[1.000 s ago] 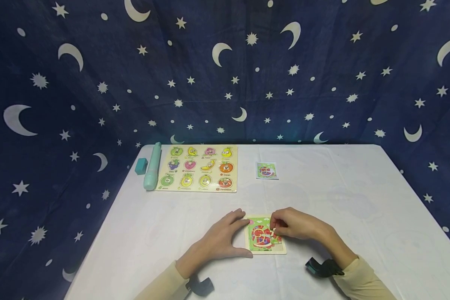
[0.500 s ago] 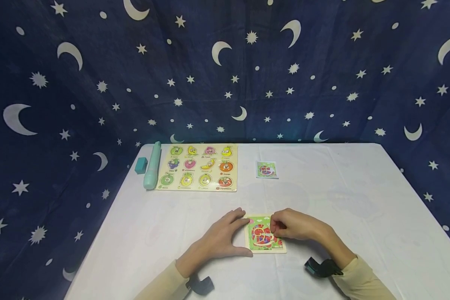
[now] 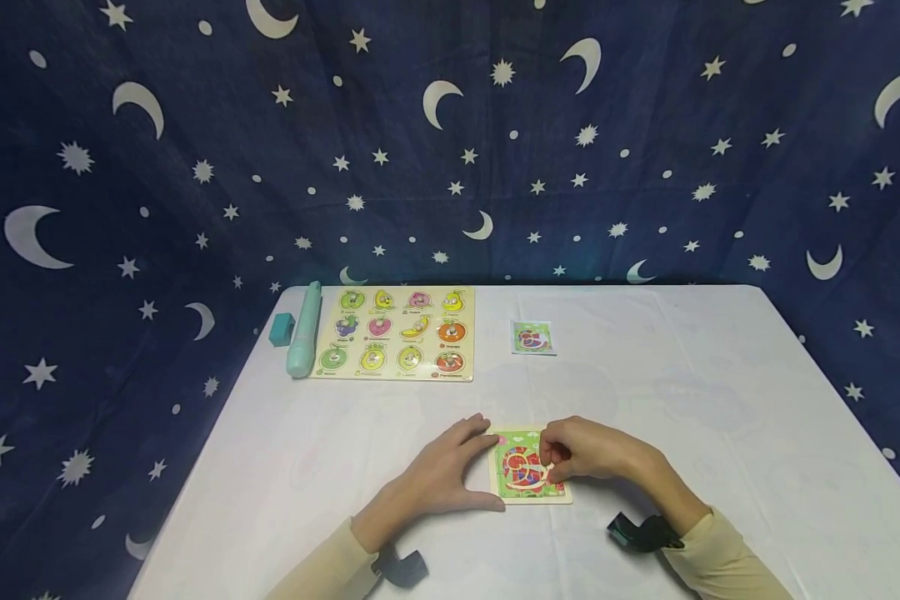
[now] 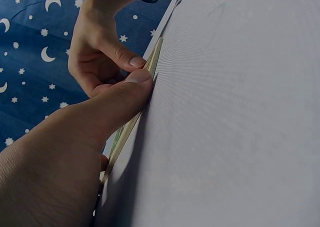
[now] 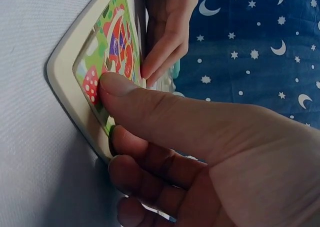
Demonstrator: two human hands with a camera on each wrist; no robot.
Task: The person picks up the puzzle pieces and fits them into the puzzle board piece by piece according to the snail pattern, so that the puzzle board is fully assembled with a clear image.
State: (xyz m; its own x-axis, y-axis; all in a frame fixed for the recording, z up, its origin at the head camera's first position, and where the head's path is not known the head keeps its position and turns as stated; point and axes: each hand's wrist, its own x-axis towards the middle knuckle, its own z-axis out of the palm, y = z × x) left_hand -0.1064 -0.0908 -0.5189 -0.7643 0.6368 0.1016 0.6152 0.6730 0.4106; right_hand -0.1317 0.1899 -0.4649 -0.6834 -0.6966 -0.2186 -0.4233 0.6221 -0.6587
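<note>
In the head view, a small square jigsaw puzzle board [image 3: 528,502] with a pale frame lies near the table's front. Its picture is a red and blue figure on green. My left hand [image 3: 444,471] touches the board's left side with outstretched fingers; its thumb [image 4: 135,82] rests on the near edge. At the right side, my right hand [image 3: 596,448] has curled fingers. In the right wrist view, its thumb [image 5: 117,84] and forefinger pinch a green puzzle piece, mostly hidden, beside the red mushroom piece [image 5: 91,85]. A narrow gap shows between pieces near that thumb.
A small picture card [image 3: 534,338] lies farther back, matching the puzzle's colours. At the back left are a wooden fruit puzzle board [image 3: 393,342], a mint-green wand-shaped object [image 3: 305,329] and a teal block [image 3: 282,329]. A star-patterned cloth [image 3: 450,142] hangs behind the white table [image 3: 682,400].
The lower-right puzzle piece has slid toward the near edge, and the bare strip there has shrunk. My right fingers have shifted slightly; my left hand stays put.
</note>
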